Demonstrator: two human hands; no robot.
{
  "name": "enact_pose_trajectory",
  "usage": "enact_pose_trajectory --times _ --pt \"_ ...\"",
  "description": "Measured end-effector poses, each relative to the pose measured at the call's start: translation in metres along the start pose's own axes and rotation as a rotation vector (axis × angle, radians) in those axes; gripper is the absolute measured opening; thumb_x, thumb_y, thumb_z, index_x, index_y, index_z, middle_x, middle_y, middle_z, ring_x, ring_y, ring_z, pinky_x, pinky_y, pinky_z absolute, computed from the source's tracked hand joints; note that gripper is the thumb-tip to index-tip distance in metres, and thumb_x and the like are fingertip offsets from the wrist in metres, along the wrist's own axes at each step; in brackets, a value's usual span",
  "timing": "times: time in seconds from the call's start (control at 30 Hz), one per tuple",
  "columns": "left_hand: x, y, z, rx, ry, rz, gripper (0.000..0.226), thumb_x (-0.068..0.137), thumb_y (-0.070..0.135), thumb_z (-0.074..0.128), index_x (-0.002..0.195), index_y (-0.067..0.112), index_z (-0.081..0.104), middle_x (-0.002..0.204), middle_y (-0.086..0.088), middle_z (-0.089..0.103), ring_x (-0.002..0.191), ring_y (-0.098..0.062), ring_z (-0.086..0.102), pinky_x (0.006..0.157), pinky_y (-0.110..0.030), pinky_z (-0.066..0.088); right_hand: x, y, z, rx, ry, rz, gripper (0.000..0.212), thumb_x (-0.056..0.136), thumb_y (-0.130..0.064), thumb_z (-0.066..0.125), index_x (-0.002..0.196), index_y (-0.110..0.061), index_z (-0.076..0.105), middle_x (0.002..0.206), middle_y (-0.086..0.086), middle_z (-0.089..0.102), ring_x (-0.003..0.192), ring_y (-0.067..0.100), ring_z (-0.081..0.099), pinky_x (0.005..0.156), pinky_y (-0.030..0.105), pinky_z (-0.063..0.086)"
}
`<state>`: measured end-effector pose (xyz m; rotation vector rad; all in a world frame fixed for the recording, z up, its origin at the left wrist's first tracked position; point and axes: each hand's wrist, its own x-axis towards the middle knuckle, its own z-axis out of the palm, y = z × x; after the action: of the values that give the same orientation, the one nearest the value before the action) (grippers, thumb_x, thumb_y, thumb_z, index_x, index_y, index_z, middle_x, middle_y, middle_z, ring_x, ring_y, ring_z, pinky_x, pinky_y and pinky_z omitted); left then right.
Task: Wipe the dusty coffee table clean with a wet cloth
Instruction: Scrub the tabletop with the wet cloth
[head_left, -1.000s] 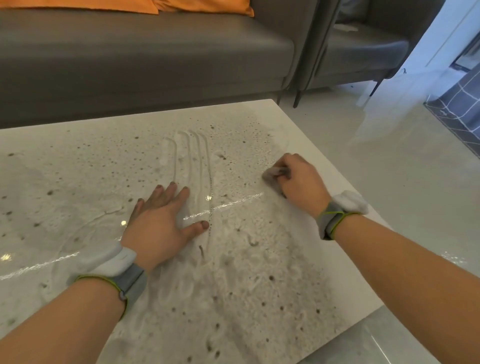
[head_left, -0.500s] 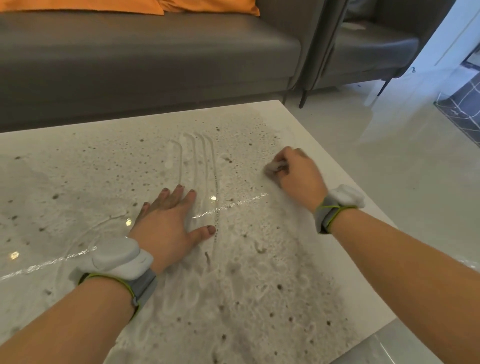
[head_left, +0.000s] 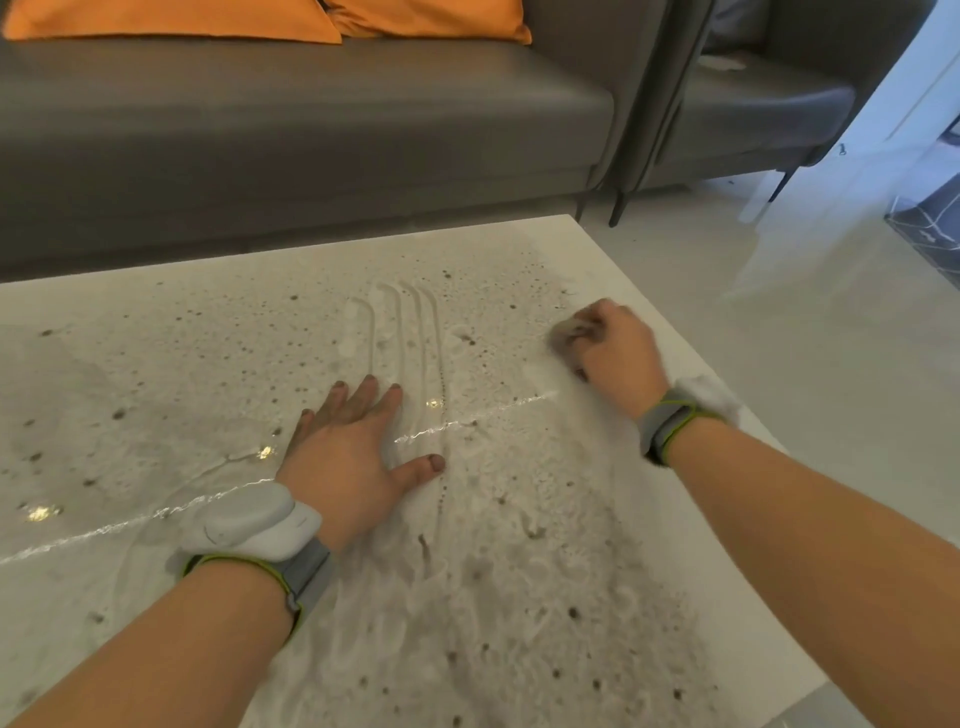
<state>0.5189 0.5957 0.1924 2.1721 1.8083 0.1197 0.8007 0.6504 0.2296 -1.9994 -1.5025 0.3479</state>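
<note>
My right hand (head_left: 613, 345) had its grip curled tight around the wet cloth (head_left: 570, 328), pressing it on the tabletop (head_left: 156, 364) near the far right edge, with only a grey bit of cloth showing past my knuckles. My left hand (head_left: 348, 447) lay flat mid-tabletop, grip spread, fingers straight, palm down on the dust (head_left: 519, 597). Four finger trails (head_left: 405, 322) ran through the dust just beyond my left fingertips, grey sofa (head_left: 311, 130) behind

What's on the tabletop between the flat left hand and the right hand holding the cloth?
Head view: no objects, only the dusty white coffee table between left hand and right hand, with finger-drawn grooves and a bright streak.
</note>
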Motion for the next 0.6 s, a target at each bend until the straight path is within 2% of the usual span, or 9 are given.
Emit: enact_pose_trajectory --times 0.07,0.13,0.23,0.27,0.37,0.5,0.6 --pt "0.008 -0.001 0.0 0.002 0.003 -0.002 0.11 0.056 0.095 0.014 0.15 0.039 0.009 0.161 0.009 0.004 0.149 -0.019 -0.001 0.12 -0.045 0.009 -0.008 -0.013 0.012 0.025 -0.116 -0.14 0.022 0.083 -0.011 0.058 0.103 -0.018 0.066 0.109 0.007 0.063 0.099 0.025 0.061 0.084 0.033 0.049" --pt "0.009 -0.002 0.002 0.015 0.007 0.008 0.111 0.055 0.095 0.011 0.15 0.039 0.009 0.161 0.009 0.005 0.149 -0.019 -0.001 0.12 -0.045 0.008 -0.002 -0.016 0.01 0.03 -0.16 -0.185 0.024 0.083 -0.011 0.06 0.105 -0.019 0.066 0.11 0.005 0.064 0.101 0.021 0.06 0.083 0.026 0.045" --pt "0.01 -0.004 0.003 -0.004 0.014 0.007 0.11 0.054 0.096 0.01 0.15 0.041 0.008 0.161 0.011 0.003 0.148 -0.017 -0.003 0.12 -0.044 0.006 0.023 -0.008 -0.008 0.122 -0.059 -0.019 0.034 0.082 -0.008 0.06 0.115 -0.013 0.064 0.114 0.014 0.066 0.106 0.03 0.062 0.094 0.038 0.05" --pt "0.011 -0.004 0.003 -0.01 0.01 0.004 0.109 0.055 0.096 0.011 0.15 0.041 0.007 0.161 0.011 0.002 0.148 -0.016 -0.004 0.12 -0.044 0.006 0.033 -0.002 -0.016 0.111 -0.002 0.031 0.032 0.081 -0.007 0.06 0.112 -0.009 0.066 0.109 0.016 0.068 0.104 0.032 0.063 0.091 0.041 0.052" --pt "0.014 -0.001 0.0 -0.007 0.002 0.003 0.104 0.06 0.093 0.017 0.15 0.041 0.006 0.161 0.011 0.0 0.148 -0.017 -0.004 0.12 -0.045 0.006 0.056 0.017 -0.031 -0.025 0.123 0.118 0.02 0.08 -0.006 0.059 0.097 -0.005 0.068 0.094 0.014 0.068 0.099 0.033 0.061 0.075 0.032 0.049" --pt "0.016 0.0 -0.002 -0.001 0.001 0.009 0.104 0.06 0.092 0.016 0.15 0.04 0.006 0.161 0.011 0.0 0.148 -0.016 -0.005 0.12 -0.045 0.006 0.067 0.024 -0.027 -0.329 0.109 0.105 0.023 0.086 -0.02 0.051 0.107 -0.015 0.061 0.103 0.017 0.061 0.102 0.04 0.053 0.081 0.033 0.04" --pt "0.015 0.0 -0.003 -0.006 0.007 0.009 0.101 0.064 0.091 0.022 0.15 0.04 0.008 0.161 0.01 0.001 0.148 -0.016 -0.005 0.12 -0.044 0.005 0.056 0.015 -0.007 -0.387 0.05 0.033 0.024 0.089 -0.025 0.054 0.11 -0.014 0.059 0.106 0.019 0.057 0.099 0.041 0.054 0.081 0.036 0.042"
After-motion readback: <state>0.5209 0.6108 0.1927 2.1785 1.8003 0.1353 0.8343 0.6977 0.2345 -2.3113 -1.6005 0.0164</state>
